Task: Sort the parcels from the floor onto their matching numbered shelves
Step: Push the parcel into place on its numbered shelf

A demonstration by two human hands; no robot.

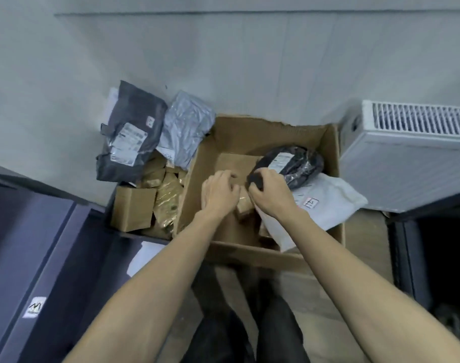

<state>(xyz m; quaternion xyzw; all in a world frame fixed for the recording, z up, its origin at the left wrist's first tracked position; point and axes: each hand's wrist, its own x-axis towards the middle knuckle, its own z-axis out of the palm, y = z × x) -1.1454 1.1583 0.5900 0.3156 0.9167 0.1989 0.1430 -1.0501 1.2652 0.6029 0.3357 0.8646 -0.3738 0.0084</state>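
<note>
An open cardboard box stands on the floor against the wall. Inside lie a black plastic parcel with a white label, a white mailer marked with a small number tag, and small brown boxes. My right hand grips the near end of the black parcel. My left hand reaches into the box, fingers curled over a flat brown box; whether it holds anything is hidden.
Left of the box lie a dark grey mailer, a light grey mailer and several brown cartons. A white radiator stands at right. Dark shelf units flank me, the left one bearing a number label.
</note>
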